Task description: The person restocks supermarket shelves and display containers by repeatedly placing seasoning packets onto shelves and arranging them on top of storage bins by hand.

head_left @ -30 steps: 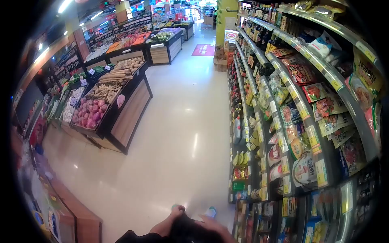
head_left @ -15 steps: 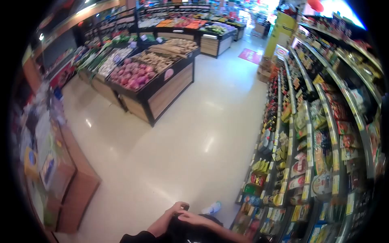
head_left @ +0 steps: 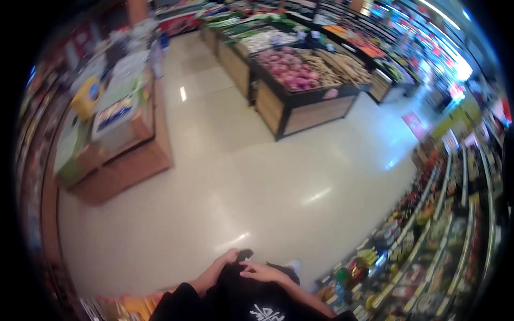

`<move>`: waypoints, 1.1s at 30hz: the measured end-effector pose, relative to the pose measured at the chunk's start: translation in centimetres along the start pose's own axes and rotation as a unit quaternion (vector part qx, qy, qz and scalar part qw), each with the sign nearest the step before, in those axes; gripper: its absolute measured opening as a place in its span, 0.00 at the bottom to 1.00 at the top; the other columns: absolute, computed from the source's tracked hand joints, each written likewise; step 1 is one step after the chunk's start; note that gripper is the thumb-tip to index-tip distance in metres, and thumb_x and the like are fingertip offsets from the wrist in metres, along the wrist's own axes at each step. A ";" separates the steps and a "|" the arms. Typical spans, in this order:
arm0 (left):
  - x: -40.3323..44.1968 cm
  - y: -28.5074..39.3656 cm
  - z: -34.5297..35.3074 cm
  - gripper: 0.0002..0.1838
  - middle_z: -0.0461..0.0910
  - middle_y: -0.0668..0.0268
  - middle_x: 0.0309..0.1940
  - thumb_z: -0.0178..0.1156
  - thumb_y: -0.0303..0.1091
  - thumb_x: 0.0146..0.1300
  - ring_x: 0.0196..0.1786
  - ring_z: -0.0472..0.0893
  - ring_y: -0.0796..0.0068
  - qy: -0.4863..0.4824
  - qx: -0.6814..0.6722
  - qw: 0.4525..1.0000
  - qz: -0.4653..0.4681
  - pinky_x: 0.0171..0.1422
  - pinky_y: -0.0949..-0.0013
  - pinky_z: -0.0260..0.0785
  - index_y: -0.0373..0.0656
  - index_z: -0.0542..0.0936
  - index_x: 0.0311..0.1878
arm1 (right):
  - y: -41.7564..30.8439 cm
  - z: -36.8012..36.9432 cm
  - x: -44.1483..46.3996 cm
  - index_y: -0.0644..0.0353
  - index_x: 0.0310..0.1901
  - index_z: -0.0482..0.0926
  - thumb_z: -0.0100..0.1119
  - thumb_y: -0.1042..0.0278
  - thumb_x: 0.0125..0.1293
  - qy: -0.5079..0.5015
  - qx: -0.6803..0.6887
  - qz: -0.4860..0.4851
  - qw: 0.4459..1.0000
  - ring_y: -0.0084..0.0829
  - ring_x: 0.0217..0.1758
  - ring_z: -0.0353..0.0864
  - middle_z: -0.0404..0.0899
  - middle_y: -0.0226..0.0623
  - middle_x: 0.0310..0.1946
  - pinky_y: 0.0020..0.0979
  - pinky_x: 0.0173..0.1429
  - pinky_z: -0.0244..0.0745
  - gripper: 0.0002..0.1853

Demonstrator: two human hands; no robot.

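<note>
Low in the view, in front of my dark clothing, are both hands. My left hand (head_left: 229,257) is closed around a small dark flat object (head_left: 245,255) that looks like a phone; blur hides its details. Just below it, my right hand (head_left: 261,272) reaches in from the right with its fingers stretched out and holding nothing that I can see. Its fingertips are close to the dark object, but whether they touch it I cannot tell. A black garment with a white print (head_left: 266,313) shows beneath my arms.
Packed grocery shelves (head_left: 417,257) run along my right. A wooden stand with boxed goods (head_left: 120,179) is at left. Ahead stands a produce bin (head_left: 318,113) with purple-red onions (head_left: 289,72) and root vegetables. Pale shiny floor (head_left: 214,187) lies between them.
My view has swung left, so the stand and the produce bin now appear farther right. The dark object shows more clearly above my left hand; both hands stay close together.
</note>
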State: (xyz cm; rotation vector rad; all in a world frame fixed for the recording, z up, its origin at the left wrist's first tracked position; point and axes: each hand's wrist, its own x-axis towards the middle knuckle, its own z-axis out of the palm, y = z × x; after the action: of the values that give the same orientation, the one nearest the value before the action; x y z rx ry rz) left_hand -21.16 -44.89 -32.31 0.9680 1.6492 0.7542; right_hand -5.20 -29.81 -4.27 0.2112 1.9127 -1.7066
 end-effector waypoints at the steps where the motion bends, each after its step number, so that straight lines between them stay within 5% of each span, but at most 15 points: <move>1: -0.4 0.2 -0.7 0.14 0.83 0.65 0.36 0.64 0.36 0.52 0.40 0.79 0.76 -0.007 -0.008 0.998 0.054 0.47 0.68 0.72 0.43 0.83 0.43 | -0.3 0.4 0.9 0.59 0.68 0.60 0.54 0.49 0.68 -0.012 0.000 -0.023 1.000 0.33 0.57 0.75 0.77 0.44 0.52 0.31 0.59 0.69 0.33; 3: -1.5 2.4 -1.8 0.13 0.84 0.63 0.37 0.63 0.35 0.52 0.40 0.81 0.73 0.048 -0.087 0.992 0.074 0.46 0.68 0.72 0.42 0.83 0.41 | -1.3 1.0 2.5 0.59 0.69 0.57 0.51 0.54 0.71 -0.048 0.000 -0.057 0.997 0.35 0.61 0.72 0.73 0.49 0.57 0.33 0.64 0.64 0.30; 4: -3.1 5.7 -3.2 0.13 0.82 0.67 0.29 0.60 0.31 0.52 0.34 0.78 0.79 0.085 -0.050 0.987 0.124 0.40 0.69 0.71 0.43 0.83 0.42 | -2.6 1.2 2.8 0.58 0.69 0.57 0.50 0.55 0.71 -0.060 -0.006 -0.071 0.996 0.35 0.62 0.70 0.71 0.49 0.59 0.33 0.65 0.62 0.30; 6: -3.7 6.5 -3.9 0.10 0.83 0.62 0.32 0.59 0.37 0.58 0.37 0.82 0.70 0.065 -0.012 0.997 0.029 0.43 0.67 0.72 0.40 0.81 0.36 | -5.1 1.6 3.4 0.58 0.70 0.56 0.49 0.57 0.72 -0.075 -0.013 -0.103 0.992 0.35 0.65 0.67 0.67 0.50 0.62 0.34 0.67 0.60 0.29; 9: -5.0 7.0 -3.5 0.10 0.83 0.63 0.30 0.58 0.37 0.60 0.36 0.82 0.69 0.127 -0.051 0.991 -0.007 0.41 0.68 0.73 0.39 0.80 0.33 | -4.2 2.2 5.5 0.57 0.70 0.56 0.44 0.57 0.74 -0.115 0.081 -0.120 0.983 0.34 0.67 0.64 0.64 0.45 0.63 0.34 0.69 0.58 0.27; 11: -8.5 8.2 -3.6 0.09 0.83 0.65 0.31 0.58 0.35 0.60 0.37 0.82 0.71 0.173 -0.361 0.916 0.035 0.42 0.70 0.73 0.39 0.81 0.34 | -4.4 2.9 6.5 0.60 0.68 0.58 0.42 0.54 0.74 -0.095 0.251 -0.115 0.957 0.32 0.66 0.64 0.66 0.40 0.61 0.34 0.68 0.58 0.27; 13: -9.9 8.1 -3.8 0.09 0.83 0.65 0.34 0.59 0.32 0.58 0.37 0.80 0.75 0.171 -0.444 0.878 0.047 0.43 0.70 0.73 0.39 0.81 0.40 | -4.3 2.9 8.3 0.61 0.67 0.59 0.42 0.52 0.74 -0.096 0.393 -0.117 0.907 0.32 0.65 0.64 0.66 0.40 0.61 0.35 0.68 0.59 0.27; 15: -9.7 6.3 -4.7 0.15 0.83 0.64 0.39 0.62 0.29 0.56 0.38 0.79 0.76 0.181 -0.300 0.936 0.032 0.45 0.69 0.73 0.40 0.79 0.48 | -5.1 2.3 10.0 0.62 0.64 0.61 0.44 0.50 0.73 -0.103 0.472 -0.103 0.870 0.34 0.64 0.66 0.67 0.41 0.61 0.37 0.67 0.60 0.27; 21: -10.0 1.8 -9.4 0.16 0.83 0.64 0.38 0.62 0.24 0.55 0.41 0.79 0.76 0.356 -0.251 0.900 -0.014 0.47 0.71 0.72 0.44 0.79 0.49 | -6.3 0.7 16.1 0.60 0.66 0.61 0.45 0.49 0.72 -0.087 0.508 -0.045 0.856 0.37 0.65 0.65 0.65 0.46 0.62 0.40 0.67 0.59 0.29; 25: -10.7 0.4 -14.5 0.13 0.83 0.64 0.37 0.62 0.23 0.56 0.41 0.80 0.75 0.410 -0.252 0.876 -0.031 0.48 0.70 0.72 0.42 0.80 0.46 | -9.3 -1.7 20.9 0.53 0.66 0.61 0.47 0.35 0.64 -0.125 0.756 0.039 0.641 0.44 0.67 0.60 0.62 0.53 0.63 0.45 0.69 0.55 0.36; 32: -10.8 0.9 -25.2 0.05 0.78 0.72 0.28 0.62 0.20 0.57 0.34 0.75 0.83 0.444 -0.263 0.854 -0.072 0.40 0.75 0.70 0.40 0.80 0.36 | -13.5 -5.5 30.8 0.52 0.61 0.63 0.49 0.40 0.64 0.006 0.729 0.082 0.680 0.41 0.61 0.65 0.67 0.48 0.56 0.44 0.65 0.58 0.31; 33: -10.2 -0.3 -25.9 0.05 0.78 0.72 0.28 0.62 0.19 0.56 0.34 0.75 0.83 0.451 -0.285 0.843 -0.060 0.40 0.76 0.70 0.40 0.80 0.34 | -11.9 -6.1 32.6 0.52 0.58 0.65 0.51 0.45 0.65 0.005 0.701 0.091 0.707 0.35 0.56 0.69 0.70 0.40 0.53 0.41 0.58 0.62 0.26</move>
State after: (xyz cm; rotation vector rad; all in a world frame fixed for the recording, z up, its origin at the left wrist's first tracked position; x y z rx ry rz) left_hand -44.78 -54.37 -20.93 0.0264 2.0239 1.6580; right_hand -39.68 -34.10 -10.15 0.8982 0.1477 -2.5880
